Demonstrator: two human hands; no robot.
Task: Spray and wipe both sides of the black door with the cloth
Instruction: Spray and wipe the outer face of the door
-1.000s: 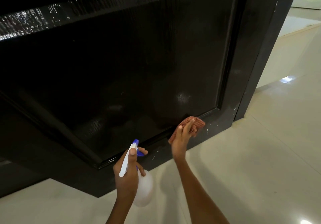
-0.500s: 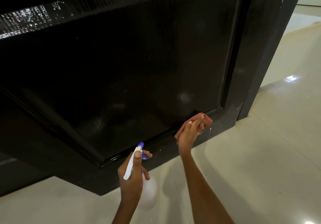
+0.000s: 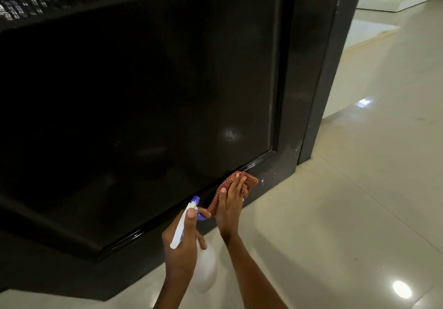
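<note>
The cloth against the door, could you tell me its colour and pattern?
Reddish-orange with a fine check, the cloth shows best in the head view.

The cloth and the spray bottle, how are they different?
The cloth is reddish and checked, soft and crumpled; the spray bottle is white with a blue nozzle, hard and smooth.
The cloth is pressed against the bottom of the black door; the spray bottle is held off the door, above the floor.
The right hand holds the cloth; the left hand grips the spray bottle.
Both are held in a hand, low by the door.
</note>
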